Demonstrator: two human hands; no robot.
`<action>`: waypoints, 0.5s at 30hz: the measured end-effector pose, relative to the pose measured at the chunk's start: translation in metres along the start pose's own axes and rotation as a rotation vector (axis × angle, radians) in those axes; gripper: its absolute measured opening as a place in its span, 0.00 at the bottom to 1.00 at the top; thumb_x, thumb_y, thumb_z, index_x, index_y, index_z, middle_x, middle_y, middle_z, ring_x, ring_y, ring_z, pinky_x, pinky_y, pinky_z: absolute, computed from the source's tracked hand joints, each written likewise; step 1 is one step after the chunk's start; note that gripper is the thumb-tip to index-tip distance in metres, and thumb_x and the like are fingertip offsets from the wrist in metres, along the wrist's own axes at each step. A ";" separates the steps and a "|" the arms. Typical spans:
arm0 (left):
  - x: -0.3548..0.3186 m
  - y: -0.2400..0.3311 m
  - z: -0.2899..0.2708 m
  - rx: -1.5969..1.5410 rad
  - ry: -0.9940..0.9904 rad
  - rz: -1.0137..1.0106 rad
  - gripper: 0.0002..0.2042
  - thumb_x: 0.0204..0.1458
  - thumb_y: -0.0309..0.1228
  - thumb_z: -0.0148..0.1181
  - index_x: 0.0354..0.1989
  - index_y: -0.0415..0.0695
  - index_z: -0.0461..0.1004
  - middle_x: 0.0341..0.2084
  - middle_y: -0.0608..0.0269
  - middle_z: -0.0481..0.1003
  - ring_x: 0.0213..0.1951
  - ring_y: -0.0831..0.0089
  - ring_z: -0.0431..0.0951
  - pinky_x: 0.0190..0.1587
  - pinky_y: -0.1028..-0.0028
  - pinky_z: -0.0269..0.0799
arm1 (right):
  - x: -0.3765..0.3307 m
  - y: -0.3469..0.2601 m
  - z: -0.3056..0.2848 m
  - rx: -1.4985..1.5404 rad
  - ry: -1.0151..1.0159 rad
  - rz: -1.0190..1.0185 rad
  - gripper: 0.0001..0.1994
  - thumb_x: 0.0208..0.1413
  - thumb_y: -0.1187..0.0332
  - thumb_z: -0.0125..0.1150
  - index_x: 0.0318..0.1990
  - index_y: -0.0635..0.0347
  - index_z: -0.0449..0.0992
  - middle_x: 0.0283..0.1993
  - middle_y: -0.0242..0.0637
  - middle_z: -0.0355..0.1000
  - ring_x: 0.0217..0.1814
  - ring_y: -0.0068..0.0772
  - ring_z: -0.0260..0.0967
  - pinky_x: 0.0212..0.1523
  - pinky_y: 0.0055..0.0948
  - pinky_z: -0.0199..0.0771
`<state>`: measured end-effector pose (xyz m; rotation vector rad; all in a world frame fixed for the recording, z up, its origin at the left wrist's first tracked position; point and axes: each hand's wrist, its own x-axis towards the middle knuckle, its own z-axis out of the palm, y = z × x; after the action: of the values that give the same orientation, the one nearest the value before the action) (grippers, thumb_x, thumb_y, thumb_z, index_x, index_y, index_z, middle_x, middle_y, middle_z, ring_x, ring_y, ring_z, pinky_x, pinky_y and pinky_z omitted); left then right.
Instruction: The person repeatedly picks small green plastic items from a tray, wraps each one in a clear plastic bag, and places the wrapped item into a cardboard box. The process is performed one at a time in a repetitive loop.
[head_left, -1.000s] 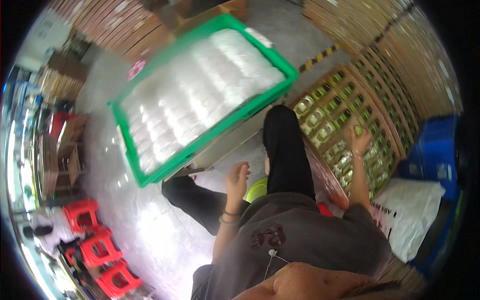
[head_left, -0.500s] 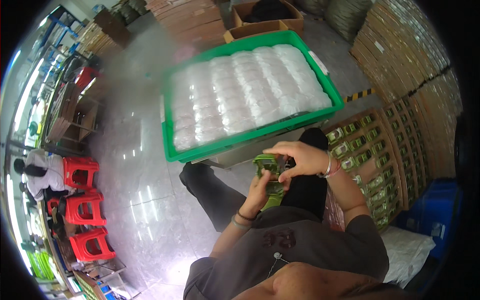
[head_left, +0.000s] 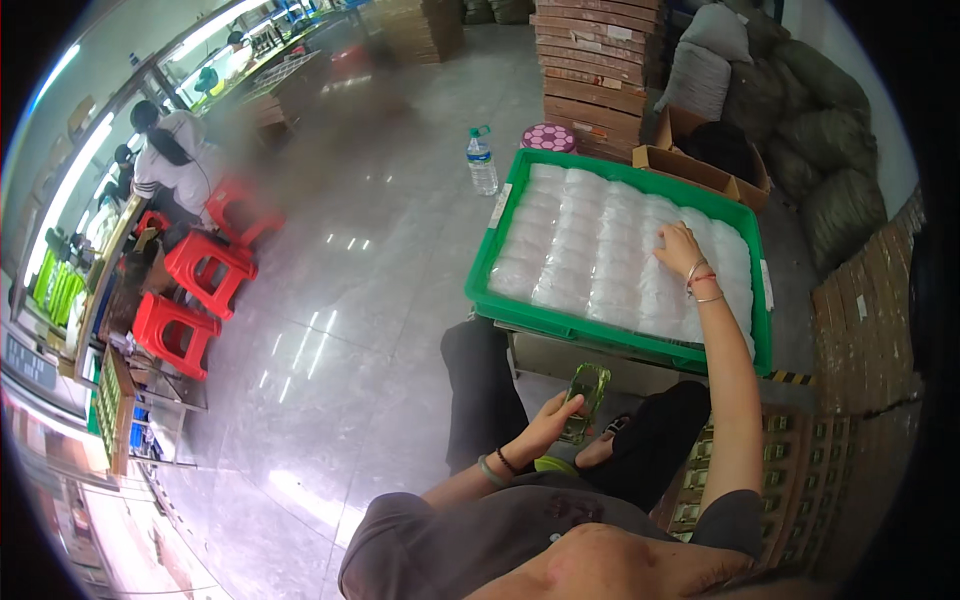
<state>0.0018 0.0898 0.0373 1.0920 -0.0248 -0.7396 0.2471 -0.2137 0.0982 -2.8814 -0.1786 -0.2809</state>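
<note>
My left hand [head_left: 548, 425] is closed round a translucent green, frame-like rectangular piece [head_left: 590, 385], held upright above my lap with the thumb across its near side. What exactly the piece is, I cannot tell. Out at arm's length, my right hand [head_left: 680, 248] has its fingers curled down onto the white, clear-wrapped bundles [head_left: 570, 255]. They lie in rows filling a green tray [head_left: 630, 343]. Whether a bundle is pinched between those fingertips is hidden by the hand. A bright green thing [head_left: 555, 464] shows in part between my thighs.
Brown cardboard trays [head_left: 790, 480] of similar green pieces stand to my right. Beyond the green tray are an open carton [head_left: 690, 170], stacked cardboard [head_left: 598, 70], a pink drum [head_left: 549, 138] and a water bottle [head_left: 482, 162]. Red stools [head_left: 210, 275] and a seated person [head_left: 185, 150] are at left.
My right hand has left the green piece and reached forward onto the white bundles. My left hand keeps hold of the piece. The whole view has turned leftward.
</note>
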 end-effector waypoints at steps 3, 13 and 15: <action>0.003 0.007 0.003 0.041 0.000 0.012 0.18 0.62 0.43 0.44 0.43 0.37 0.65 0.37 0.53 0.74 0.36 0.68 0.78 0.40 0.71 0.73 | -0.004 0.000 -0.010 0.105 0.008 0.011 0.13 0.44 0.74 0.59 0.41 0.61 0.70 0.37 0.45 0.72 0.45 0.51 0.68 0.46 0.39 0.70; 0.017 0.000 -0.002 -0.006 -0.010 0.034 0.22 0.62 0.48 0.41 0.44 0.38 0.66 0.36 0.53 0.74 0.35 0.66 0.78 0.38 0.70 0.73 | -0.118 -0.071 -0.079 1.112 0.101 0.173 0.12 0.53 0.81 0.51 0.46 0.65 0.71 0.39 0.36 0.75 0.42 0.27 0.73 0.36 0.27 0.74; 0.022 0.000 0.000 -0.056 0.000 0.001 0.26 0.61 0.53 0.39 0.45 0.38 0.67 0.36 0.52 0.75 0.34 0.65 0.78 0.37 0.69 0.73 | -0.160 -0.091 -0.082 1.465 -0.046 0.162 0.13 0.54 0.81 0.51 0.48 0.70 0.71 0.43 0.37 0.74 0.45 0.26 0.73 0.40 0.26 0.75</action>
<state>0.0188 0.0773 0.0298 1.0386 -0.0050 -0.7353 0.0642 -0.1618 0.1638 -1.4327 -0.0859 -0.0015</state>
